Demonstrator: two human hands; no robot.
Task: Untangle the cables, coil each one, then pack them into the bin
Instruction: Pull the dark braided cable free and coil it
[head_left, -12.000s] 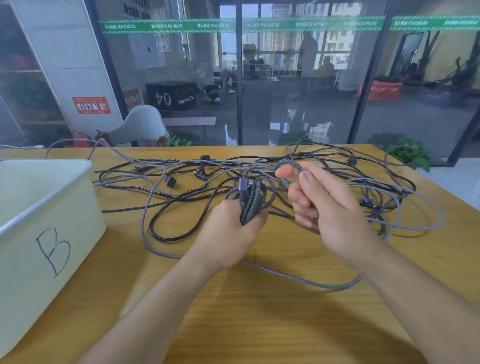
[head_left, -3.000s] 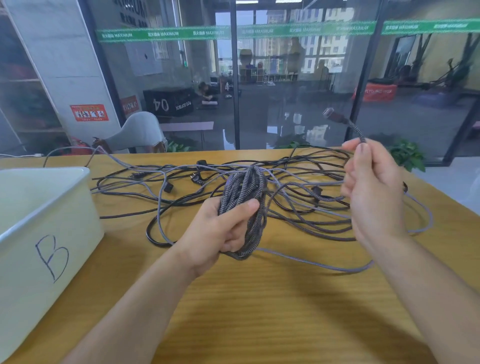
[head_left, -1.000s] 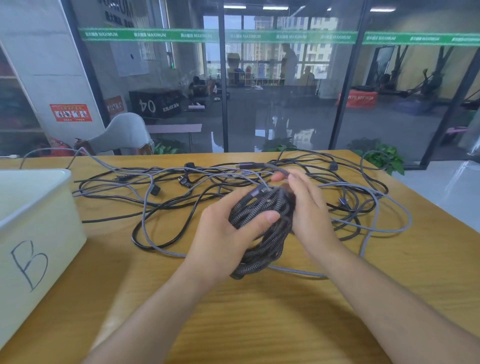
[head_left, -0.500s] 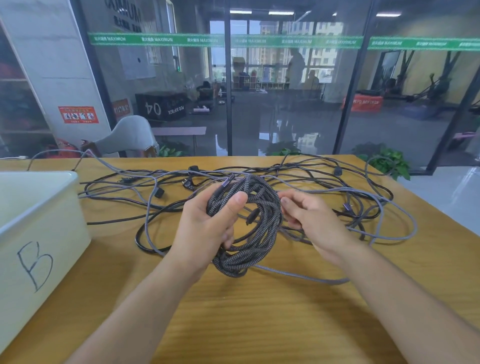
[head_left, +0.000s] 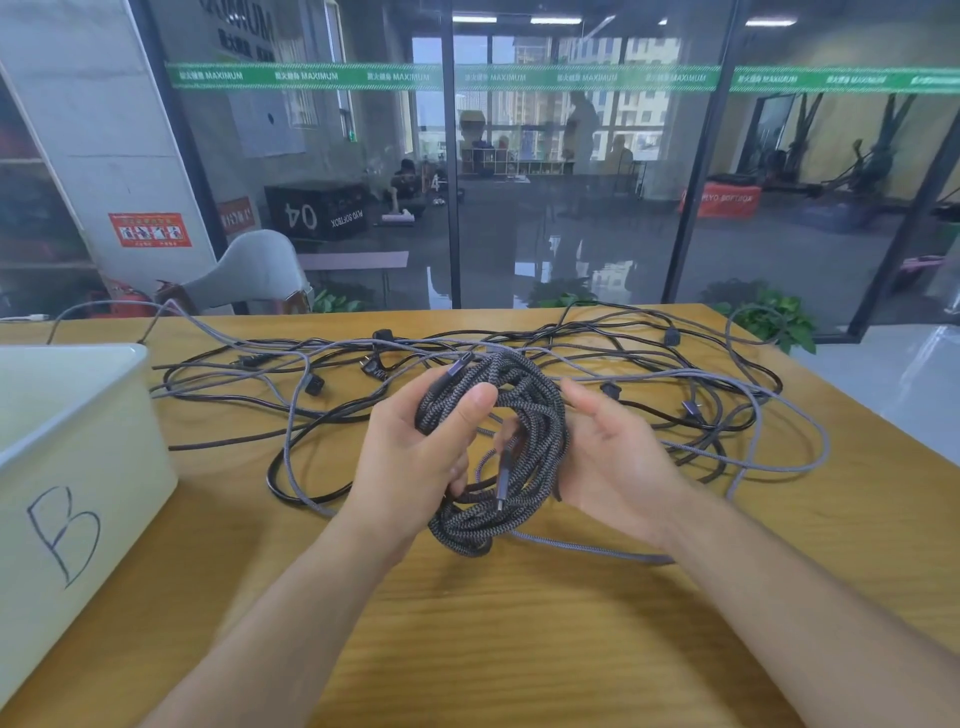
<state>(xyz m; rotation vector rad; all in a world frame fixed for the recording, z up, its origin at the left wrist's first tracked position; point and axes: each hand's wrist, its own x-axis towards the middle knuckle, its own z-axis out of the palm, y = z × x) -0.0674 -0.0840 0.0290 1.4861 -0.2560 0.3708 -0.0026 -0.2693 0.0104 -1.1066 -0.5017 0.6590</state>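
Wooden table (head_left: 519, 649), one bin (head_left: 78, 467), one coiled cable (head_left: 524, 447), left hand (head_left: 415, 457) gripping

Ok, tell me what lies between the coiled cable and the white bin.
In the head view, bare table and a loop of the loose cables lie between the coiled cable, held by the left hand, and the bin.

A warm yellow wooden bench (head_left: 519, 649) stood before a dark-framed glass wall (head_left: 571, 208) crossed by a green printed strip (head_left: 441, 77). A pale grey curved chair (head_left: 249, 273) sat behind it, near a grey concrete pillar (head_left: 93, 130) bearing a red notice (head_left: 149, 229). Green leafy plants (head_left: 769, 312) lined the glass, and ceiling lights (head_left: 556, 21) glowed beyond.
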